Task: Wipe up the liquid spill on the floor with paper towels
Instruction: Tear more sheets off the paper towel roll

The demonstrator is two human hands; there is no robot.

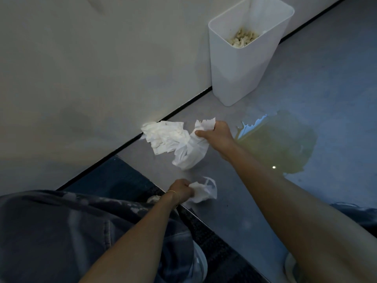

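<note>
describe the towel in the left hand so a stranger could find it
From the white bin by the wall, look down, left of the yellowish spill. The left hand grips a small crumpled towel, far smaller than the big wad in the right hand.

Worn on the head (a single wide-angle view), looking forward and steeply down at the floor [336,78]. Tilted, with the white bin [242,64] slanted near the top edge, right of centre. Close in: left forearm [130,237] and right forearm [295,207] entering from the bottom edge below the bin, spill [281,144] just below and right of it
</note>
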